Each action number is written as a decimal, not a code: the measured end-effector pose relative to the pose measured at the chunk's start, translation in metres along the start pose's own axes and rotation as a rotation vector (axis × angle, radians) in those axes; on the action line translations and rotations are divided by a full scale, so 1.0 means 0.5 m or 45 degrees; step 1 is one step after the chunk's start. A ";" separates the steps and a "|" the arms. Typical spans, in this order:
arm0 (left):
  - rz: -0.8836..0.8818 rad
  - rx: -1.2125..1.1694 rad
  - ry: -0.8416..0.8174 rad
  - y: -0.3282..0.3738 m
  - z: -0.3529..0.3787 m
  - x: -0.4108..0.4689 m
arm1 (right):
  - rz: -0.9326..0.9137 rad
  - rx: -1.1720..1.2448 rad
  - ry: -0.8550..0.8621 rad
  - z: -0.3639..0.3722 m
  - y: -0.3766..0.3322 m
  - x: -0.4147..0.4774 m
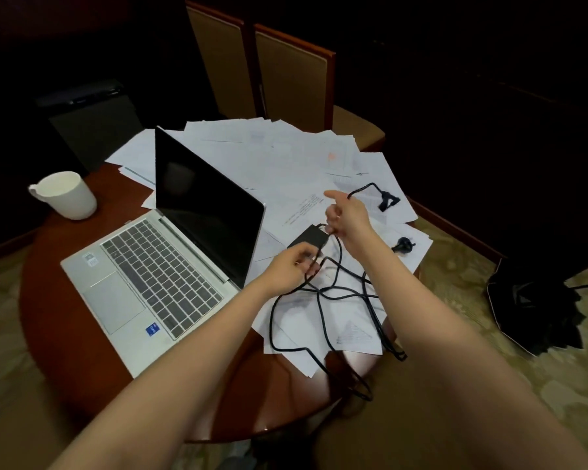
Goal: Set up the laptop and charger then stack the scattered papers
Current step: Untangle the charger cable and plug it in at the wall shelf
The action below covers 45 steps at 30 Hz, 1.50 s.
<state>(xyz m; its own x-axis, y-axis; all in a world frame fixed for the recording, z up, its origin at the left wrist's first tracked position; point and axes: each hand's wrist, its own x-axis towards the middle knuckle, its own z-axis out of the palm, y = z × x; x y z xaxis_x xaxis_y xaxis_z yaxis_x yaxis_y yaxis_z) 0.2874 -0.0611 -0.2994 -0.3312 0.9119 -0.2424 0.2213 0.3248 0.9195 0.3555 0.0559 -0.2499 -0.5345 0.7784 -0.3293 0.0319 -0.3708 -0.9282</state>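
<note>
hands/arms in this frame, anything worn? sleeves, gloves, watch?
Both arms are bare up to the frame edge: no sleeves, gloves or watch visible. The left hand and right hand are ungloved. A thin band may sit on a right-hand finger, but it is too small to confirm. No markings visible.

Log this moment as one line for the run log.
laptop: open, screen dark | left hand: gripping cable | right hand: holding cable | papers: scattered
</note>
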 end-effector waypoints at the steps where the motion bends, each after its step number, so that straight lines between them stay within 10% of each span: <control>1: -0.018 -0.046 0.065 0.002 -0.009 -0.002 | -0.087 -0.161 -0.030 0.001 0.008 -0.010; 15: 0.009 -0.930 0.484 0.068 -0.162 -0.047 | -1.018 -1.453 -0.633 0.058 0.124 -0.143; 28: -0.076 -0.355 0.628 -0.039 -0.231 -0.135 | -0.407 -2.210 -0.788 0.136 0.128 -0.145; 38: -0.216 -1.043 0.556 -0.072 -0.212 -0.147 | -0.179 -0.718 -0.544 0.271 0.167 -0.157; 45: -0.378 -0.836 0.361 -0.112 -0.226 -0.164 | -0.194 -0.783 -0.532 0.246 0.202 -0.118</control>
<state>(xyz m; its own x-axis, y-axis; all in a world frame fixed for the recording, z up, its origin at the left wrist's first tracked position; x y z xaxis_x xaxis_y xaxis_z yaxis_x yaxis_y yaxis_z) 0.1988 -0.1825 -0.2959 -0.5337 0.6819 -0.5002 -0.4734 0.2493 0.8448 0.2864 -0.0898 -0.3031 -0.8424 0.4963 -0.2099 0.3314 0.1701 -0.9280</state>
